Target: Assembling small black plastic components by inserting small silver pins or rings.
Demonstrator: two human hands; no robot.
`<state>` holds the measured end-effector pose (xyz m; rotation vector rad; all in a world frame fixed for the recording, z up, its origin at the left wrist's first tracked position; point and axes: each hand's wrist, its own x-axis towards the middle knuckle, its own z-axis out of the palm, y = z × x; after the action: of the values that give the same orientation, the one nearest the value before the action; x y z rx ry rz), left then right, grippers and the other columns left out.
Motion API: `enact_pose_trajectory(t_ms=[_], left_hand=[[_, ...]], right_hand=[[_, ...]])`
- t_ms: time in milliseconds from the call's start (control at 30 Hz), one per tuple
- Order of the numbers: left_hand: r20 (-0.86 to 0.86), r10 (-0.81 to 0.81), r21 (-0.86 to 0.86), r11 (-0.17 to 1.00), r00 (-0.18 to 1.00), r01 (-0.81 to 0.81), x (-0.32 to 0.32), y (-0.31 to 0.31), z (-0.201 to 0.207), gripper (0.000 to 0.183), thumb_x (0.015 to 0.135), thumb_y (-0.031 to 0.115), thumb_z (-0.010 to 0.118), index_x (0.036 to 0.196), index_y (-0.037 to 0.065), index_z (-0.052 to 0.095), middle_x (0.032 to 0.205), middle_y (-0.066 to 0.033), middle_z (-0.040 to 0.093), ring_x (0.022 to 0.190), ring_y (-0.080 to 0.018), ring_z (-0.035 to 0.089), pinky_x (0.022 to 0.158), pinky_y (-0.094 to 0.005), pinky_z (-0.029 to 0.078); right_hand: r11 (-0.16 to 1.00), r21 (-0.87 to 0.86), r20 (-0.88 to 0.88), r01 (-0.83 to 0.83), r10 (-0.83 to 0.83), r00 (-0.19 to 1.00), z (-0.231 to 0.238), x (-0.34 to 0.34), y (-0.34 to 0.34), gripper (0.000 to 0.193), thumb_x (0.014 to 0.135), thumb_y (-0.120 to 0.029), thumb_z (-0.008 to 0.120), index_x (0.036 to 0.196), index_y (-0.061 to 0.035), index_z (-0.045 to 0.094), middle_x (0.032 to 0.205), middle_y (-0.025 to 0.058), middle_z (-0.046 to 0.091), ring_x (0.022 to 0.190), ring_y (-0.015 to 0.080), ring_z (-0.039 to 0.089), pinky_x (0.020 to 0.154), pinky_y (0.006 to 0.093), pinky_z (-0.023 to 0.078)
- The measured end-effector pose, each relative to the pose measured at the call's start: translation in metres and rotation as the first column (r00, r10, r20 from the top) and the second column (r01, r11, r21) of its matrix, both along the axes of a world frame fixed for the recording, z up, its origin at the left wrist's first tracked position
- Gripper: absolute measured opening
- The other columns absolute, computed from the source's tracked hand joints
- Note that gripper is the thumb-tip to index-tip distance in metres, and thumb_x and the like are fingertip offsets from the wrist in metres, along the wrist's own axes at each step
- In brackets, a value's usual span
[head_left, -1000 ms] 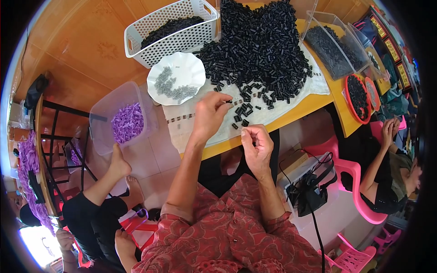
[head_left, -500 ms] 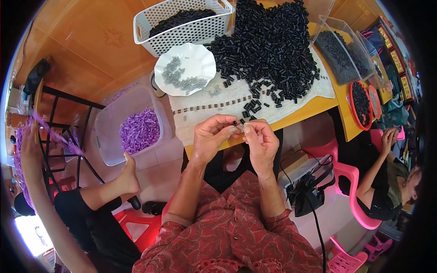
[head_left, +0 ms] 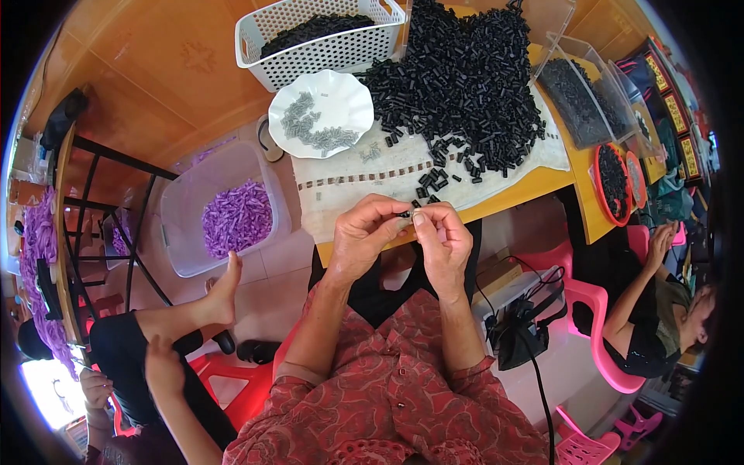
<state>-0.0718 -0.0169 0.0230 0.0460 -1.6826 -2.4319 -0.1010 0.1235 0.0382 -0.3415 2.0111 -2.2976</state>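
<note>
My left hand [head_left: 366,235] and my right hand [head_left: 442,240] meet fingertip to fingertip just in front of the table edge, pinching one small black plastic piece [head_left: 406,213] between them. Right beyond the fingers lie loose black pieces on a white cloth [head_left: 341,186]. Farther back rises a big heap of the same black pieces [head_left: 457,77]. A white scalloped plate [head_left: 349,97] with small grey metal parts sits to the left of the heap.
A white basket [head_left: 310,58] of black pieces stands at the back. Clear tubs [head_left: 573,97] and red dishes [head_left: 612,174] of black pieces are on the right. A clear bin of purple pieces [head_left: 232,217] sits on the floor left. Other people sit at left and right.
My left hand has come back from the loose pieces on the cloth and joined my right hand, now holding a black piece between both. The view has shifted slightly.
</note>
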Motion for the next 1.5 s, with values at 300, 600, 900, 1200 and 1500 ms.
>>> enact_pose_trajectory(t_ms=[300, 600, 900, 1200, 1500], left_hand=[[-0.029, -0.006, -0.102, 0.995, 1.0, 0.003, 0.002, -0.001, -0.003, 0.025, 0.085, -0.011, 0.063, 0.107, -0.001, 0.068, 0.102, -0.0043, 0.06, 0.095, -0.0111, 0.059, 0.085, -0.0241, 0.05], [0.034, -0.034, 0.067, 0.997, 0.999, 0.032, 0.005, 0.001, -0.002, 0.023, 0.086, -0.009, 0.063, 0.109, -0.004, 0.065, 0.1, -0.0055, 0.061, 0.091, -0.0123, 0.062, 0.081, -0.0244, 0.053], [0.006, -0.099, 0.342, 0.935, 0.995, 0.091, 0.006, -0.001, -0.021, 0.021, 0.091, -0.003, 0.06, 0.112, -0.004, 0.063, 0.095, -0.0116, 0.068, 0.083, -0.0155, 0.066, 0.074, -0.0276, 0.057], [0.006, -0.147, 0.489, 0.863, 0.989, 0.125, 0.008, 0.006, -0.019, 0.021, 0.091, -0.002, 0.06, 0.111, -0.003, 0.064, 0.097, -0.0117, 0.067, 0.083, -0.0169, 0.066, 0.073, -0.0276, 0.056], [0.013, -0.133, 0.607, 0.789, 0.991, 0.098, 0.01, 0.006, -0.025, 0.017, 0.094, 0.002, 0.059, 0.11, -0.002, 0.063, 0.096, -0.0106, 0.066, 0.082, -0.0165, 0.063, 0.072, -0.0288, 0.054]], right_hand=[[0.994, 0.105, -0.078, 0.006, 0.003, 0.997, 0.001, 0.0, 0.003, 0.005, 0.09, 0.0, 0.062, 0.091, 0.0034, 0.059, 0.083, 0.0012, 0.056, 0.069, 0.0037, 0.049, 0.061, 0.0186, 0.041], [0.997, 0.002, 0.215, -0.071, 0.069, 0.974, 0.016, -0.001, 0.004, 0.006, 0.088, -0.006, 0.065, 0.09, -0.0015, 0.064, 0.074, -0.0023, 0.058, 0.066, 0.0026, 0.05, 0.059, 0.0182, 0.038], [0.982, -0.161, 0.302, -0.104, 0.149, 0.942, 0.011, -0.002, 0.006, 0.011, 0.09, -0.01, 0.066, 0.095, -0.0002, 0.065, 0.078, -0.0002, 0.063, 0.067, 0.0037, 0.053, 0.061, 0.0181, 0.042], [0.979, -0.167, 0.269, -0.112, 0.155, 0.95, 0.01, 0.001, 0.008, 0.009, 0.09, -0.004, 0.066, 0.096, 0.0025, 0.063, 0.08, 0.0034, 0.065, 0.07, 0.0072, 0.06, 0.064, 0.02, 0.049], [0.989, -0.088, 0.19, -0.116, 0.131, 0.973, 0.011, 0.002, 0.01, 0.007, 0.088, 0.001, 0.066, 0.094, 0.0029, 0.063, 0.08, 0.0038, 0.063, 0.069, 0.0082, 0.06, 0.064, 0.0216, 0.05]])
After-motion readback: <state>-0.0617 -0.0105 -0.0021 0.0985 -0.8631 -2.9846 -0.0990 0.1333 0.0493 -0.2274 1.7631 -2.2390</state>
